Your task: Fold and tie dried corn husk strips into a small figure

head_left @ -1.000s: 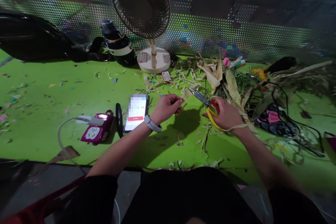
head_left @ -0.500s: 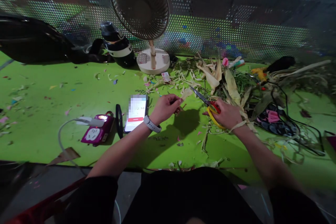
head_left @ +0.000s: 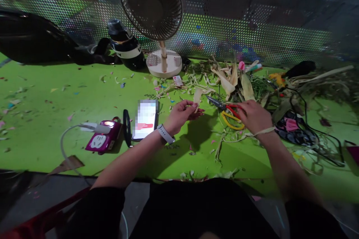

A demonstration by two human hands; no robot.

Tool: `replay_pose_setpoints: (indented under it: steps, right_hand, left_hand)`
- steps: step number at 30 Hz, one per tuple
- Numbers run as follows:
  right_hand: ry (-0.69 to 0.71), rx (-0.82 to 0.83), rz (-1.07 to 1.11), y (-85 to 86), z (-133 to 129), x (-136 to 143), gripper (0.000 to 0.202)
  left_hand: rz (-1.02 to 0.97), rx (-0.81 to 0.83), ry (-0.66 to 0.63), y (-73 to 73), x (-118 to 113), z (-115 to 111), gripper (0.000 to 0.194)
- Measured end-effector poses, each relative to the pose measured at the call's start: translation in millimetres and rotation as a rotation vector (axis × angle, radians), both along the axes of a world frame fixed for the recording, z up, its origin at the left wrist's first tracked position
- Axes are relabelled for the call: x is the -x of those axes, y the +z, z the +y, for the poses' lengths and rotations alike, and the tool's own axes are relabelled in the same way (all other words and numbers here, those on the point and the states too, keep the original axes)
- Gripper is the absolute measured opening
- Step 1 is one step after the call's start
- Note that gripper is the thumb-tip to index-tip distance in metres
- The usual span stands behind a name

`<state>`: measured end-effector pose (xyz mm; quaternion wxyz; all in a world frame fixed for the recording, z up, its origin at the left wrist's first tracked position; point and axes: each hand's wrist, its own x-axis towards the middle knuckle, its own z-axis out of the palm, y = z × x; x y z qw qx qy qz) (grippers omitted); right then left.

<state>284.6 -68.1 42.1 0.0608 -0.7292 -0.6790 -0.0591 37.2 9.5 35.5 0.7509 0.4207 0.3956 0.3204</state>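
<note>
My left hand pinches a small pale strip of dried corn husk between thumb and fingers; the strip stands up above the fingertips. To its right, my right hand has its fingers at the red handle loop of a pair of scissors. The yellow loop hangs free of the fingers, low over the table. The blades are closed and point left toward the husk strip. A pale husk strand circles my right wrist. Dried husks lie in a heap just beyond the scissors.
On the green table stand a fan and a dark bottle. A lit phone and a purple power adapter with a cable lie left of my hands. A patterned pouch with black cords is at the right. Scraps are scattered about.
The husk strip has turned from slanting right to upright in my left hand. My right hand has shifted right and up, its fingers now out of the yellow loop and at the red one.
</note>
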Motion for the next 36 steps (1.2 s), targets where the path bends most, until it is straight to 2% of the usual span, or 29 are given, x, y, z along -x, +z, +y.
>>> replay_pose_setpoints:
  steps: [2,4,7,10,12,15,24,30,36]
  right_hand:
    - [0.108,-0.141,0.042,7.8,-3.0,17.7,0.035]
    - [0.322,-0.114,0.050,9.8,-3.0,39.3,0.032]
    - [0.605,-0.250,-0.011,1.9,3.3,63.9,0.027]
    - [0.765,-0.488,-0.054,-9.5,12.8,72.4,0.025]
    - [0.803,-0.594,-0.057,-13.5,17.8,72.7,0.022]
    - [0.827,-0.650,-0.055,-13.6,20.9,71.9,0.018]
    - [0.867,-0.625,0.070,-15.0,18.5,63.1,0.018]
    - [0.917,-0.666,0.092,-7.8,15.9,55.4,0.014]
    - [0.896,-0.671,0.146,-6.1,17.4,50.5,0.015]
  left_hand:
    - [-0.004,-0.013,0.001,-0.7,-2.0,-3.9,0.019]
    - [-0.019,-0.027,-0.019,-2.1,-3.9,-7.7,0.021]
    - [-0.059,-0.065,-0.037,-5.1,-6.2,-11.6,0.026]
    - [-0.094,-0.109,-0.020,-7.9,-7.5,-12.8,0.032]
    - [-0.115,-0.109,-0.016,-9.4,-7.9,-12.9,0.033]
    - [-0.129,-0.063,-0.024,-10.6,-7.6,-13.2,0.033]
    - [-0.112,0.013,-0.044,-1.8,-6.8,-19.3,0.033]
    - [0.038,-0.132,-0.158,5.7,-1.5,-14.2,0.030]
    - [0.102,-0.264,-0.146,9.9,1.8,-13.8,0.029]
